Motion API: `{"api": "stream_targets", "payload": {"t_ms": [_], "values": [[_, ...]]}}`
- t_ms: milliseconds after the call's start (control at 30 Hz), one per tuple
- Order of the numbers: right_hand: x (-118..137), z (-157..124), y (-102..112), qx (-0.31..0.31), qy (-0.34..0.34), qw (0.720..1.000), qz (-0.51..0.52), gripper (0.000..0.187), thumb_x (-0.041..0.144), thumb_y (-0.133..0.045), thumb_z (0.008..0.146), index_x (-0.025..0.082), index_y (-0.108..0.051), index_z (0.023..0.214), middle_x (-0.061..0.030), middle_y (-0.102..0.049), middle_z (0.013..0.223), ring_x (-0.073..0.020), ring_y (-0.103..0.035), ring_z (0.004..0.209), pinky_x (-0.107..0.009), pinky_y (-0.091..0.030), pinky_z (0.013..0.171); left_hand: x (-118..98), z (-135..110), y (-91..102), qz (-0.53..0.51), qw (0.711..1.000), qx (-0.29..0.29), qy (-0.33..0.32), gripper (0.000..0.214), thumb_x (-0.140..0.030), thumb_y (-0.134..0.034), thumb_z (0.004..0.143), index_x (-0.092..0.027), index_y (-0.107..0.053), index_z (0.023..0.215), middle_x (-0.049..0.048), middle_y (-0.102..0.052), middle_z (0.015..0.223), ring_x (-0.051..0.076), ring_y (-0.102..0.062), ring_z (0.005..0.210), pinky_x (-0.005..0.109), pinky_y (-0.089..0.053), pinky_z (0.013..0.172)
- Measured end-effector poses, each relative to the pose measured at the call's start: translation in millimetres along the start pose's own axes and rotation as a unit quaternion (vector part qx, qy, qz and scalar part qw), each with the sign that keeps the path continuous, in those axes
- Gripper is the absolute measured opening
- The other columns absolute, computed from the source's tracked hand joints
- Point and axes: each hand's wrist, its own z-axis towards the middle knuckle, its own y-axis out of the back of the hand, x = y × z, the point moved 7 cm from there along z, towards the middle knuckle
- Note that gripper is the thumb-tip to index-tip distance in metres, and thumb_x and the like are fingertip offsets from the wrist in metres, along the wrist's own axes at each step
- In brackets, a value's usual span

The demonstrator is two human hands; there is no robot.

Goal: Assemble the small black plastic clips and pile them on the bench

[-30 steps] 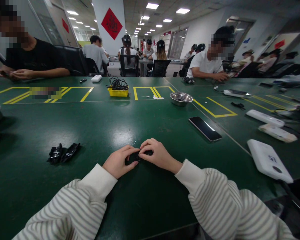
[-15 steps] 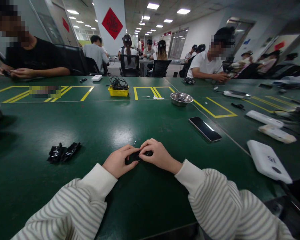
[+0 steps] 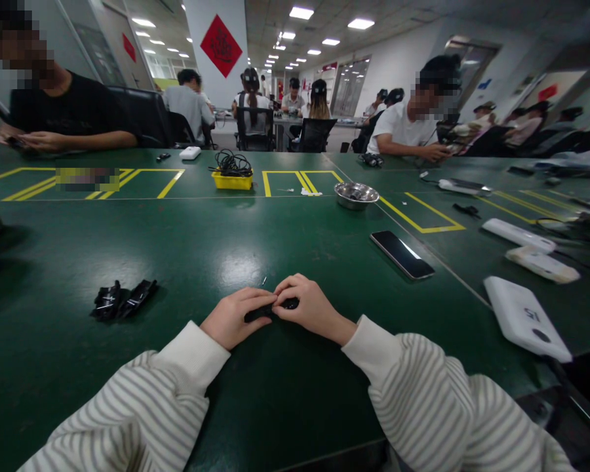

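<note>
Between left hand (image 3: 232, 319) and right hand (image 3: 311, 306): black, perhaps plastic part (image 3: 256, 313).

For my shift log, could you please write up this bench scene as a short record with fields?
left hand: fingers pinch the small black part, low over the green table.
right hand: fingers closed on the same part from the other end.
near left: loose black pieces on the table.
near right: dark phone lying flat; white device towards the edge.
far side: steel bowl; yellow tray with black cables.
others: person in black shirt and person in white shirt, seated across.
</note>
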Motion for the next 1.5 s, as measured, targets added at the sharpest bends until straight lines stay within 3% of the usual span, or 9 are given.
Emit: {"api": "stream_targets", "payload": {"t_ms": [233,400,467,567,700,933,1233,1333,1500], "values": [[-5,5,9,0.006,-0.004,0.999,0.038,0.009,0.023,-0.059,0.069,0.017,-0.064,0.065,-0.0016,-0.063,0.079,-0.0116,-0.053,0.073,-0.023,-0.039,0.066,-4,-2,-0.1,0.046,0.996,-0.023,-0.074,0.027,-0.02,-0.055,0.076,-0.017,-0.059,0.102,0.0086,-0.062,0.099,0.018,-0.058,0.087,0.03,-0.049,0.075],[-40,9,42,-0.067,-0.124,0.989,0.038,0.017,0.027,-0.054,0.073,0.013,-0.064,0.07,-0.0008,-0.059,0.062,-0.0078,-0.047,0.053,-0.02,-0.035,0.051,-5,-2,0.4,0.066,0.993,-0.027,-0.092,0.026,-0.022,-0.053,0.078,-0.015,-0.058,0.102,0.0098,-0.061,0.1,0.018,-0.058,0.087,0.031,-0.05,0.075],[-50,8,43,-0.05,-0.144,0.988,0.028,0.018,0.029,-0.055,0.072,0.014,-0.065,0.076,0.0006,-0.057,0.058,-0.0068,-0.044,0.049,-0.02,-0.033,0.048,-5,-2,0.4,0.071,0.993,-0.025,-0.092,0.026,-0.022,-0.053,0.078,-0.015,-0.058,0.102,0.0095,-0.061,0.1,0.018,-0.058,0.087,0.031,-0.05,0.075],[-54,9,37,-0.019,-0.128,0.992,0.001,0.02,0.031,-0.059,0.07,0.017,-0.066,0.081,0.0017,-0.056,0.058,-0.0065,-0.041,0.048,-0.02,-0.031,0.049,-5,-1,-0.8,0.076,0.993,-0.021,-0.093,0.026,-0.022,-0.054,0.077,-0.014,-0.058,0.102,0.0095,-0.061,0.1,0.018,-0.057,0.087,0.031,-0.05,0.075],[-43,23,28,-0.047,-0.064,0.996,-0.039,0.016,0.025,-0.058,0.072,0.018,-0.067,0.083,-0.0002,-0.058,0.07,-0.0071,-0.043,0.055,-0.02,-0.034,0.056,-8,0,-3.5,0.062,0.993,-0.011,-0.097,0.026,-0.021,-0.054,0.077,-0.013,-0.058,0.102,0.0095,-0.06,0.101,0.018,-0.057,0.088,0.031,-0.049,0.075],[-16,58,-8,0.079,0.035,0.988,-0.125,0.013,0.022,-0.058,0.073,0.019,-0.068,0.078,-0.0026,-0.061,0.076,-0.0098,-0.051,0.065,-0.02,-0.036,0.062,-15,1,-3.6,0.05,0.994,0.018,-0.091,0.026,-0.022,-0.055,0.076,-0.014,-0.058,0.101,0.0085,-0.061,0.099,0.018,-0.056,0.086,0.03,-0.049,0.074],[-7,45,2,0.223,-0.042,0.921,-0.318,0.014,0.011,-0.051,0.065,0.01,-0.065,0.062,-0.0101,-0.063,0.061,-0.0157,-0.056,0.054,-0.023,-0.033,0.049,-14,2,-5.8,0.052,0.993,0.022,-0.099,0.027,-0.022,-0.054,0.077,-0.013,-0.058,0.102,0.0096,-0.06,0.1,0.018,-0.056,0.086,0.03,-0.049,0.073],[-14,36,16,0.196,-0.072,0.943,-0.259,0.008,0.011,-0.054,0.06,0.012,-0.063,0.061,-0.0059,-0.062,0.059,-0.0127,-0.055,0.052,-0.021,-0.034,0.049,-14,1,-4.9,0.054,0.993,0.016,-0.105,0.027,-0.022,-0.053,0.077,-0.013,-0.057,0.102,0.0094,-0.06,0.1,0.018,-0.056,0.087,0.031,-0.049,0.073],[-21,18,46,0.07,-0.093,0.992,-0.048,0.005,0.014,-0.054,0.065,0.013,-0.058,0.067,0.0005,-0.058,0.058,-0.0079,-0.052,0.052,-0.018,-0.039,0.052,-10,0,-1.3,0.068,0.993,-0.003,-0.092,0.027,-0.022,-0.053,0.077,-0.014,-0.057,0.102,0.0094,-0.06,0.1,0.018,-0.056,0.087,0.031,-0.049,0.074]]}}
